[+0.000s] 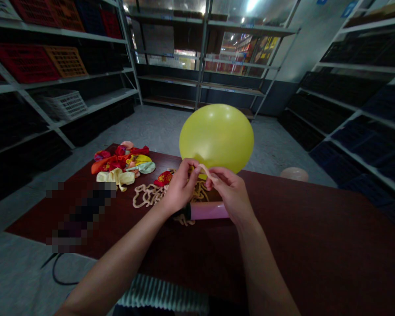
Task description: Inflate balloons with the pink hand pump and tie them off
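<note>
An inflated yellow balloon (216, 137) floats just above the dark red table (316, 245), held by its neck. My left hand (179, 186) pinches the neck at the balloon's base. My right hand (228, 191) is closed too, its fingers pulling the stretched pale neck end sideways. Under my hands lies a pink hand pump (208, 210) with a black end. A beige chain of clips or rubber loops (148, 195) lies on the table just left of my left hand.
A heap of flat uninflated balloons (123, 164) in red, orange, yellow and green lies at the table's far left. A pale inflated balloon (294, 174) rests beyond the table's far edge. Metal shelving with crates lines both sides. A black cable (57, 274) lies on the floor.
</note>
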The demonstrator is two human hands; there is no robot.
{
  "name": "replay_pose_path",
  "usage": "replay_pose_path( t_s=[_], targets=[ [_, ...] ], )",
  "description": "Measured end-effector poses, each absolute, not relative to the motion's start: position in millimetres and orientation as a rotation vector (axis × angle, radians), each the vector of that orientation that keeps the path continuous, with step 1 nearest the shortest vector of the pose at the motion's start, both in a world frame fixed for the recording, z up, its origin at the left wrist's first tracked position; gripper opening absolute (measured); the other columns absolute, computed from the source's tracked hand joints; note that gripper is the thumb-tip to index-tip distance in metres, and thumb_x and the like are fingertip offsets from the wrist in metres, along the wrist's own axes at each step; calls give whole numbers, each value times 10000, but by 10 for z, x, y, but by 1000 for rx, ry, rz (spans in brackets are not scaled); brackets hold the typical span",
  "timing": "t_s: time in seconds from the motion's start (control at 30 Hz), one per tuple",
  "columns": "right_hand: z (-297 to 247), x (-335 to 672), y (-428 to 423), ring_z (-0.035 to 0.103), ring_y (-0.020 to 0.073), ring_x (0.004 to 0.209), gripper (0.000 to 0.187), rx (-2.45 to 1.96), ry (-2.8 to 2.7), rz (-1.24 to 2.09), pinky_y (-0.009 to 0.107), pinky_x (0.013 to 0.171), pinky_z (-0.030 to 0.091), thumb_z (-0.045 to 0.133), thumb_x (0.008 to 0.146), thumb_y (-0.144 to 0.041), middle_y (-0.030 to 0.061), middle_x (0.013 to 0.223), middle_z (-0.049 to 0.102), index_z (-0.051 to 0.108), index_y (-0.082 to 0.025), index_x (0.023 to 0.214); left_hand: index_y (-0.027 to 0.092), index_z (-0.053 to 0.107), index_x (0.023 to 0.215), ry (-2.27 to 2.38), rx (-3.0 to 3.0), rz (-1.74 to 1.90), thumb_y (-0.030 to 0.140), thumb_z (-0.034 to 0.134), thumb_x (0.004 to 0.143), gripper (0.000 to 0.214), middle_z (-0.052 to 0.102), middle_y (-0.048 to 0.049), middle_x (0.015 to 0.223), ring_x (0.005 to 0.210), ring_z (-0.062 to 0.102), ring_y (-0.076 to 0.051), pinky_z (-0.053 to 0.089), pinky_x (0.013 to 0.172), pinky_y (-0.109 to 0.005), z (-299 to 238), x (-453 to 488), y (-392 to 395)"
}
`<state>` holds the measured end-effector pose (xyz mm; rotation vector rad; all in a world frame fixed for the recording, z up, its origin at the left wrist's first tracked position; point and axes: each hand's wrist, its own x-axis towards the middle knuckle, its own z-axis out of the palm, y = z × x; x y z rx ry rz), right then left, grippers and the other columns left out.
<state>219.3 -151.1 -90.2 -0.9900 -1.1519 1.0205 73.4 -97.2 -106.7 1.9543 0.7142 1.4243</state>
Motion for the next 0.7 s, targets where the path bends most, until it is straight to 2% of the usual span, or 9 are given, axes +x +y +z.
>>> replay_pose_path(
  t_s=[0.07, 0.13, 0.33, 0.43, 0.57, 0.7],
  targets=[
    [-879, 2215, -1519, 626, 123, 653, 232, -993, -1189, 1019, 296, 686, 512, 678, 827, -335, -43, 679, 656, 613, -241, 1028, 183, 504, 1033, 652, 1757, 1370, 329, 463, 1018, 152, 504, -8, 809, 704, 487, -133, 408, 652, -252, -1054, 734, -968],
    [-862, 2250, -1528, 665, 136, 683, 268, -1022, -1258, 1037, 317, 729, 538, 683, 824, -343, -32, 703, 689, 592, -240, 1053, 183, 498, 1034, 570, 1579, 1333, 382, 491, 1005, 201, 469, 10, 765, 666, 453, -125, 394, 614, -241, -1038, 744, -956],
    [-848, 2318, -1553, 704, 165, 743, 184, -1154, -1403, 1090, 367, 806, 558, 693, 806, -368, 14, 749, 726, 664, -220, 910, 179, 509, 946, 502, 1325, 1264, 470, 642, 901, 323, 458, 25, 745, 609, 419, -97, 381, 552, -210, -993, 785, -935],
    [-828, 2297, -1562, 679, 149, 692, 149, -1094, -1396, 1165, 337, 734, 553, 704, 803, -353, 10, 716, 713, 710, -213, 851, 177, 520, 956, 490, 1327, 1237, 470, 653, 896, 327, 483, 16, 760, 638, 458, -106, 409, 582, -223, -999, 784, -955],
    [-851, 2245, -1549, 581, 100, 562, 138, -935, -1127, 1172, 270, 565, 482, 713, 806, -332, -25, 634, 660, 749, -234, 895, 179, 514, 925, 442, 1308, 1197, 459, 666, 898, 320, 526, 8, 751, 661, 492, -111, 420, 608, -227, -993, 777, -1001],
    [-877, 2206, -1540, 563, 93, 561, 136, -935, -1034, 1125, 256, 525, 454, 719, 792, -316, -27, 626, 651, 757, -232, 891, 172, 530, 882, 377, 1313, 1196, 419, 690, 891, 295, 537, 16, 705, 590, 461, -87, 388, 557, -210, -963, 779, -1023]
  ],
)
